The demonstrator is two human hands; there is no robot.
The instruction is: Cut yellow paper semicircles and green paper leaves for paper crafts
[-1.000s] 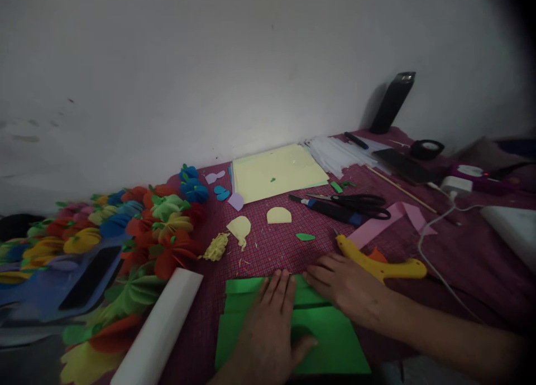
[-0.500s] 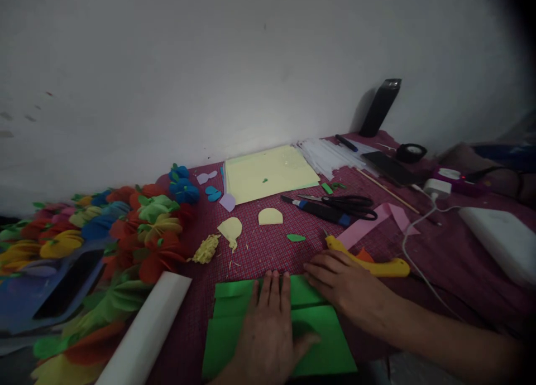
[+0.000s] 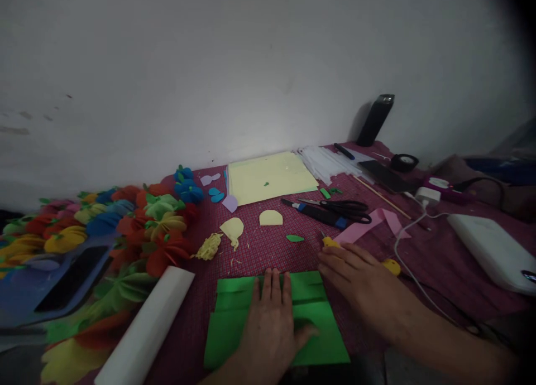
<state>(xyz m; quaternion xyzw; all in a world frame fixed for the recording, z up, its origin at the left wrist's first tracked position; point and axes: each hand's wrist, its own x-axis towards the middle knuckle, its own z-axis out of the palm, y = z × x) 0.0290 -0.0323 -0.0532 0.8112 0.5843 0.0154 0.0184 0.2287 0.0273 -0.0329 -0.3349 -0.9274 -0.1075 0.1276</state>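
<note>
My left hand (image 3: 270, 323) lies flat on a folded green paper sheet (image 3: 226, 337), fingers stretched forward and thumb out to the right. The sheet's far part has crosswise creases. Just right of it, my right hand (image 3: 360, 282) is stretched over a yellow hot glue gun (image 3: 391, 266), covering its middle; only its nozzle end and rear end show. My right fingers look extended rather than wrapped round it. Beyond the hands lie a small green paper leaf (image 3: 295, 238), pale yellow cut pieces (image 3: 271, 217) and a yellow crumpled bundle (image 3: 208, 246).
Several colourful paper flowers (image 3: 167, 254) and a white roll (image 3: 144, 329) are at left. Yellow sheets (image 3: 272, 178) lie near the wall. Black scissors (image 3: 345, 207), a utility knife (image 3: 320, 214), pink ribbon (image 3: 360, 227), a white charger cable (image 3: 397, 245) and a dark bottle (image 3: 376, 120) are at right.
My right hand has moved right, off the green paper's corner and over the glue gun. My left hand stays flat on the paper. The view has shifted slightly.
</note>
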